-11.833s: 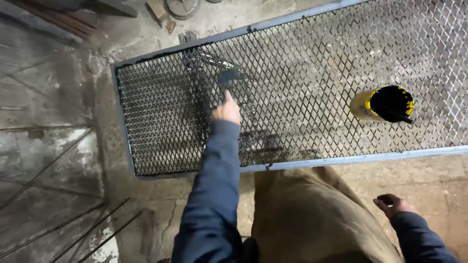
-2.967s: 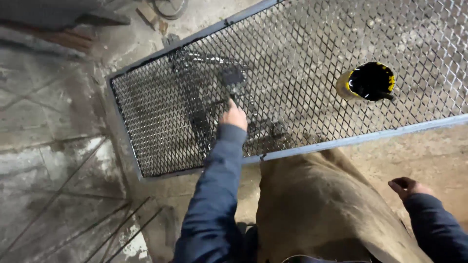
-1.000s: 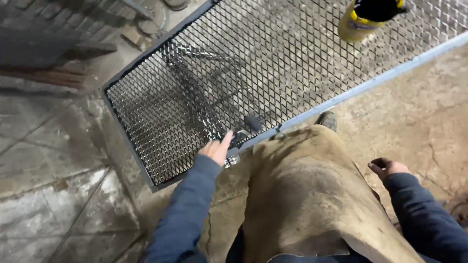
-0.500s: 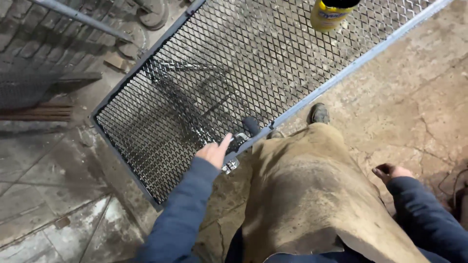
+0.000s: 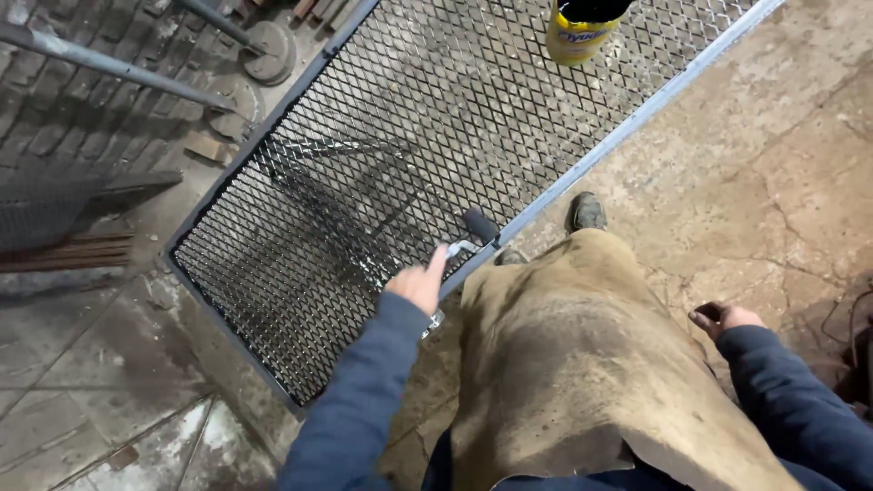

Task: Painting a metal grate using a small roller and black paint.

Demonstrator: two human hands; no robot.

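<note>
While a small paint roller [image 5: 479, 227] is held at the lower edge of the mesh panel [image 5: 509, 100], painting looks partly done: a dark wet patch is seen mid-left on the mesh, and the rest is judged still bare. The left hand [image 5: 418, 284], centre frame, is closed around the roller handle, index finger stretched along it. The right hand [image 5: 720, 317], lower right, is loosely curled and nothing is held. A yellow can [image 5: 582, 29] is stood on the mesh at top.

Glossy wet metal mesh panel [image 5: 382, 182], rough cracked concrete floor [image 5: 755, 182], matt suede apron [image 5: 582, 364]
</note>
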